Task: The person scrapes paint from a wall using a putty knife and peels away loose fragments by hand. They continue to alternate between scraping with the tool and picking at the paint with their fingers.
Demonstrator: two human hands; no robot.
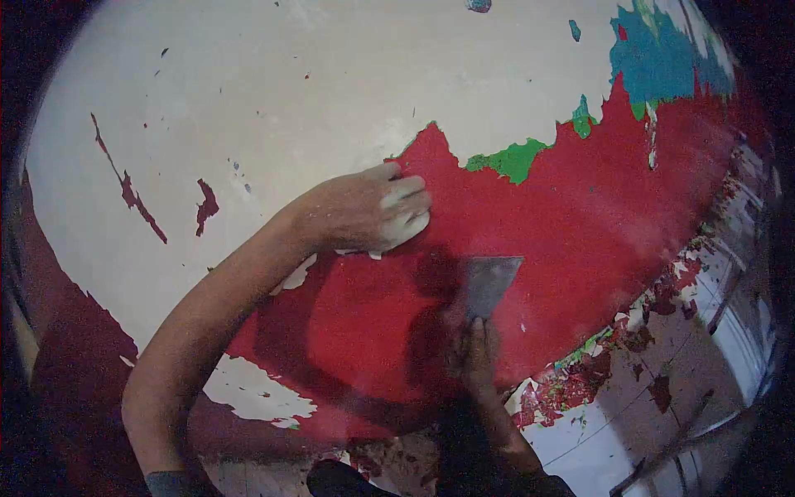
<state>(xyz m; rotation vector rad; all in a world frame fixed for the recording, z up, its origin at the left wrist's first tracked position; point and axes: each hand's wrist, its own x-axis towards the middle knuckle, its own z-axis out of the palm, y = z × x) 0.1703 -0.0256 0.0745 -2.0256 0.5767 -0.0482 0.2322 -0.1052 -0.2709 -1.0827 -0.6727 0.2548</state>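
In the head view, the left hand (377, 209) rests against a painted surface where cream paint (290, 91) meets a broad red area (563, 224). Its fingers are curled in, with something pale beneath them; the view is dim there, so I cannot tell whether that grip is closed on a loose piece of paint or just pressing on the edge. Lower down and to the right, the right hand (476, 352) has its grip clamped on a scraper (494, 280), whose flat grey blade points upward in front of the red. A green patch (512, 160) and a blue patch (654, 62) show along the cream's ragged border. Paint flakes (571, 396) litter the floor at lower right.
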